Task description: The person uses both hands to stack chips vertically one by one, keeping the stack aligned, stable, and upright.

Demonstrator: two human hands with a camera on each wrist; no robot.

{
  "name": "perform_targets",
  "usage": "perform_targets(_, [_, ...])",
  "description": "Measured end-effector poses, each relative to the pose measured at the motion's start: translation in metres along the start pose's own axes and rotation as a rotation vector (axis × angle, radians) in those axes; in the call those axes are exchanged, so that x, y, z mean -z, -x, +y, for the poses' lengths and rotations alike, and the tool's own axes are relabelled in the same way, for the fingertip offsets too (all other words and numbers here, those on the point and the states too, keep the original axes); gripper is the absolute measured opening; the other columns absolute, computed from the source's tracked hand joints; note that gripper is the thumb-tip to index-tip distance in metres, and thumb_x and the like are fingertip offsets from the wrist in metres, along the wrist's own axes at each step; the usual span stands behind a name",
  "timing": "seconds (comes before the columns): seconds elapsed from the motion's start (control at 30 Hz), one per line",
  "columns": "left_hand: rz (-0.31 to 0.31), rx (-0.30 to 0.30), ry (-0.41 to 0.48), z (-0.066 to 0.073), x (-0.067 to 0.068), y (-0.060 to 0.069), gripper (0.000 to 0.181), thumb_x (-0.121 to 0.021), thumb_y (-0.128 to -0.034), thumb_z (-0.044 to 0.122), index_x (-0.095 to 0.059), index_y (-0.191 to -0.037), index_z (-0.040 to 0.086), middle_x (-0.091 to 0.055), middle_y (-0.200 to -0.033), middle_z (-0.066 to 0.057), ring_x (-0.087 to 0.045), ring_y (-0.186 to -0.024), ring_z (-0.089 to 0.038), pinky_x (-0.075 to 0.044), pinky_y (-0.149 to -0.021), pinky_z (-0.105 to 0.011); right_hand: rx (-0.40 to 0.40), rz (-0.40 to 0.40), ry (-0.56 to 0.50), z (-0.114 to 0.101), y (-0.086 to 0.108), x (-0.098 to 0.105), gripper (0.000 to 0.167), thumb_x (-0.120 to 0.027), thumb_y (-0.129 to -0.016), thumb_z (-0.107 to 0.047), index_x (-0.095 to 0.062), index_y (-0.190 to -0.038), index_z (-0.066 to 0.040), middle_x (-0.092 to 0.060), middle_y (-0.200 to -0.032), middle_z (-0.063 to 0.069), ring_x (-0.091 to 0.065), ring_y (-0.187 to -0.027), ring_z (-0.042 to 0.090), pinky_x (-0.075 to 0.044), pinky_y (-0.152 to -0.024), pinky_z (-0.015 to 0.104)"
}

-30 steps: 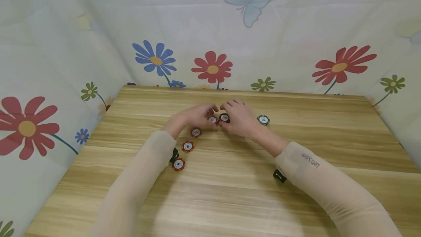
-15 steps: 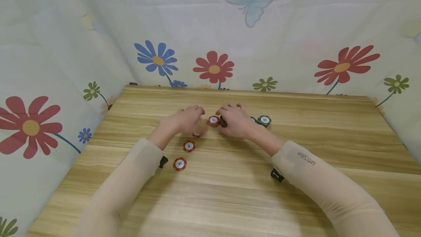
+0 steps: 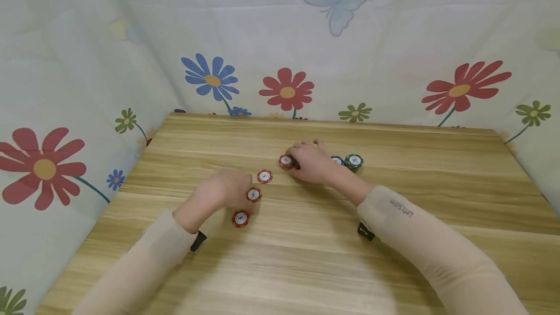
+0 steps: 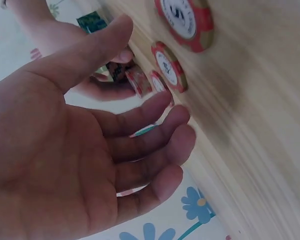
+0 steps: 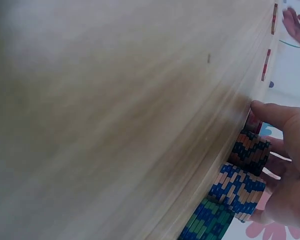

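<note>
My left hand (image 3: 227,188) hovers, blurred, beside three loose red poker chips, the far chip (image 3: 264,176), the middle chip (image 3: 253,194) and the near chip (image 3: 240,218). Its palm faces the left wrist camera with fingers loosely bent and nothing held. Farther back, my right hand (image 3: 310,162) has thumb and fingers around a short stack of red chips (image 3: 286,161). A dark stack (image 5: 250,150) touches that red stack, lying largely under the right hand in the head view. Beyond it stand a blue stack (image 5: 237,190) and a green stack (image 5: 207,220).
The wooden table (image 3: 306,256) meets a flowered cloth backdrop (image 3: 245,23) behind and at the sides. A black clip-like piece (image 3: 365,231) shows under the right sleeve, another black piece (image 3: 199,241) by the left sleeve.
My left hand has left the red stack and moved back toward the near left, uncovering the far loose chip. The right hand stays at the stacks; blue chips now show beside it.
</note>
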State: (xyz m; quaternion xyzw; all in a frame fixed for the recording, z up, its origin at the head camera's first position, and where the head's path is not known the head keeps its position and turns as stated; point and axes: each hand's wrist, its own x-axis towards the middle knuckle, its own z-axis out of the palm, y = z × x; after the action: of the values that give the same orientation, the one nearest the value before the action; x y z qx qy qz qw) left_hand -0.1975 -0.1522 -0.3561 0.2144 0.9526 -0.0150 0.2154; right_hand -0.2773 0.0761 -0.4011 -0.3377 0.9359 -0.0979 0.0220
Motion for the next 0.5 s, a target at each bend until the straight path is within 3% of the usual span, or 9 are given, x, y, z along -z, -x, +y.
perform_targets(0.07, [-0.029, -0.008, 0.004, 0.001, -0.002, 0.003, 0.039, -0.082, -0.0857, 0.041, -0.060, -0.077, 0.011, -0.050, -0.066, 0.002, -0.044, -0.061, -0.012, -0.040, -0.058, -0.032, -0.007, -0.003, -0.005, 0.001, -0.001, -0.001, 0.048, -0.078, -0.092, -0.033, -0.065, -0.131, -0.007, -0.066, -0.129, 0.010, -0.054, -0.123, 0.034, -0.029, -0.107, 0.066])
perform_targets(0.17, [-0.046, -0.007, 0.015, 0.000, -0.004, 0.008, 0.040, -0.084, -0.0852, 0.041, -0.057, -0.075, 0.013, -0.046, -0.064, 0.004, -0.041, -0.059, -0.011, -0.036, -0.056, -0.030, -0.021, -0.009, -0.012, 0.001, -0.003, -0.001, 0.051, -0.079, -0.092, -0.033, -0.064, -0.133, -0.006, -0.065, -0.131, 0.012, -0.054, -0.124, 0.035, -0.029, -0.107, 0.065])
perform_targets(0.33, [-0.058, 0.016, 0.044, 0.002, -0.005, 0.014, 0.041, -0.086, -0.0832, 0.041, -0.058, -0.077, 0.012, -0.048, -0.064, 0.003, -0.044, -0.060, -0.011, -0.039, -0.057, -0.030, -0.035, -0.028, -0.022, 0.001, -0.005, -0.002, 0.050, -0.076, -0.094, -0.034, -0.064, -0.134, -0.006, -0.065, -0.131, 0.012, -0.054, -0.123, 0.034, -0.029, -0.107, 0.066])
perform_targets(0.5, [-0.027, 0.047, 0.045, 0.008, -0.010, 0.022, 0.040, -0.090, -0.0783, 0.035, -0.056, -0.076, 0.015, -0.050, -0.068, 0.003, -0.045, -0.064, -0.014, -0.040, -0.060, -0.034, -0.041, -0.048, -0.023, 0.000, -0.007, -0.004, 0.049, -0.074, -0.097, -0.034, -0.063, -0.135, -0.005, -0.064, -0.132, 0.012, -0.054, -0.124, 0.033, -0.028, -0.107, 0.065])
